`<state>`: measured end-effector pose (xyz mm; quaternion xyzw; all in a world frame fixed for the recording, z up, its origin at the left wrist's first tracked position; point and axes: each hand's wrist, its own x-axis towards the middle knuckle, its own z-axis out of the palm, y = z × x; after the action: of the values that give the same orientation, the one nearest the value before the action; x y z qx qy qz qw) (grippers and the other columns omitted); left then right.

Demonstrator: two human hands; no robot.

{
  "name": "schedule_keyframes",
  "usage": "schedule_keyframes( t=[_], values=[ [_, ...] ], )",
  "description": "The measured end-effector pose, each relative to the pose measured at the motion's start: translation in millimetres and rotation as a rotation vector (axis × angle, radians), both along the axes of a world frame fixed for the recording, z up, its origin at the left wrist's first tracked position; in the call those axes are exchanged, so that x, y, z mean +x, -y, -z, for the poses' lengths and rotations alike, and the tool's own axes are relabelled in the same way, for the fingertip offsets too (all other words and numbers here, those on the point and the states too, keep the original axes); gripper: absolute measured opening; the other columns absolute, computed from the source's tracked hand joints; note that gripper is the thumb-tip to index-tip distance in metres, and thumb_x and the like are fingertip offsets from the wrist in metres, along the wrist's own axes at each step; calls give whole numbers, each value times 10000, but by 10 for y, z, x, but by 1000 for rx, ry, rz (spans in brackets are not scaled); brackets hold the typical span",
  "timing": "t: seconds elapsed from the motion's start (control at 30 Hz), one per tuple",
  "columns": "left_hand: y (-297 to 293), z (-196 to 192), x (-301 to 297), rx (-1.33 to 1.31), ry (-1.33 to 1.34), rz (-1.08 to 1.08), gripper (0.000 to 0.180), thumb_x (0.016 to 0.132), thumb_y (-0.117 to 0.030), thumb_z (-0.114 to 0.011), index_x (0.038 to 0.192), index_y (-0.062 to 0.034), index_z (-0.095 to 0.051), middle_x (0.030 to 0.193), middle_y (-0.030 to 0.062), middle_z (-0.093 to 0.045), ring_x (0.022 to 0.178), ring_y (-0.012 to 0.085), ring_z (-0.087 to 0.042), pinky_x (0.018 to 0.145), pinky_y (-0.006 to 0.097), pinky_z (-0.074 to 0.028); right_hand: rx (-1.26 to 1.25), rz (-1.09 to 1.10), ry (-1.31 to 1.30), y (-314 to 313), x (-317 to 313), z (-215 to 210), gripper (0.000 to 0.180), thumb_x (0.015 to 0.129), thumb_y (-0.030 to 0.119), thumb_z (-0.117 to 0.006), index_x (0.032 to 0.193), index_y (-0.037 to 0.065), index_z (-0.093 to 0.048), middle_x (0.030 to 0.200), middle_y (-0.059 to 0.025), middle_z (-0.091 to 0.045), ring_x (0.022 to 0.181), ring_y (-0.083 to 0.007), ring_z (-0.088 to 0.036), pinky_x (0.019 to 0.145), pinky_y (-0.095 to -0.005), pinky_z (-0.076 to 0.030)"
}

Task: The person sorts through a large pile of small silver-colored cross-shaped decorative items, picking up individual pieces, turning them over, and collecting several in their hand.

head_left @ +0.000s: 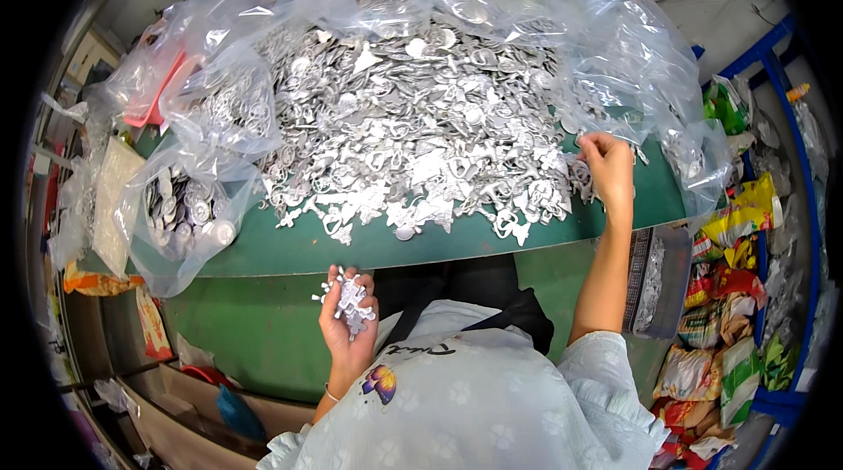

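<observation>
A wide heap of small silvery metal charms [421,128] in mixed flat shapes covers the middle of the green tabletop [263,246]. My left hand [349,308] is held palm up just off the table's near edge, its fingers curled round a cluster of metal charms [354,303]. At the heap's right edge my right hand [608,161] reaches down with thumb and fingertips pinched together. Whatever lies between those fingertips, if anything, is too small to make out. Several loose charms [581,179] lie just beside the fingers.
Clear plastic bags [615,49] surround the heap's far and right sides. A bag of round metal pieces [189,211] stands at the left, near a red scoop-like thing [162,93]. Below the table's right end is a plastic crate [665,281]; colourful packets [733,224] fill a blue rack [795,128].
</observation>
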<state>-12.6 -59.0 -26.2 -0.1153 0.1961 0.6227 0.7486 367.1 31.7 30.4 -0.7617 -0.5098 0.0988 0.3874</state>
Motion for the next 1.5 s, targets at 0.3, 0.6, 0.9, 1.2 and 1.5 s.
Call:
schedule_keyframes(
  t=[0.3, 0.6, 0.9, 1.2, 1.5],
  values=[
    [14, -59, 153, 17, -38, 91, 280, 837, -82, -509, 1112, -134, -494, 969, 66, -462, 860, 179, -449, 563, 243, -420, -24, 227, 334, -516, 902, 352, 261, 739, 171, -639, 940, 6, -611, 918, -186, -613, 894, -351, -562, 762, -420, -444],
    [4, -131, 437, -43, -152, 233, 282, 828, -110, -529, 1110, -130, -526, 973, 28, -479, 818, 141, -435, 480, 179, -377, -191, 101, 448, -721, 1053, 427, 213, 675, 158, -605, 839, 22, -617, 868, -209, -610, 856, -377, -572, 734, -452, -461],
    [-33, -143, 618, -20, -107, 333, 287, 829, -99, -529, 1112, -149, -525, 964, 40, -438, 830, 153, -399, 506, 205, -369, -121, -190, 247, -425, 1263, 170, 304, 696, 77, -621, 982, -18, -577, 856, -149, -602, 760, -240, -563, 694, -322, -446],
    [-58, -133, 757, -19, -106, 408, 271, 848, -111, -509, 1115, -149, -526, 947, 32, -437, 835, 151, -399, 501, 199, -369, -111, -288, -220, 57, 1139, 151, 311, 705, -26, -619, 1012, -19, -572, 776, -23, -512, 667, -71, -479, 598, -222, -405],
    [-79, -138, 841, -14, -105, 451, 285, 853, -120, -509, 1136, -159, -506, 985, 40, -432, 843, 151, -403, 515, 206, -382, -34, -388, -552, 234, 1092, 139, 305, 715, -47, -592, 1019, -35, -573, 763, -25, -546, 647, -58, -508, 580, -192, -404]
  ],
)
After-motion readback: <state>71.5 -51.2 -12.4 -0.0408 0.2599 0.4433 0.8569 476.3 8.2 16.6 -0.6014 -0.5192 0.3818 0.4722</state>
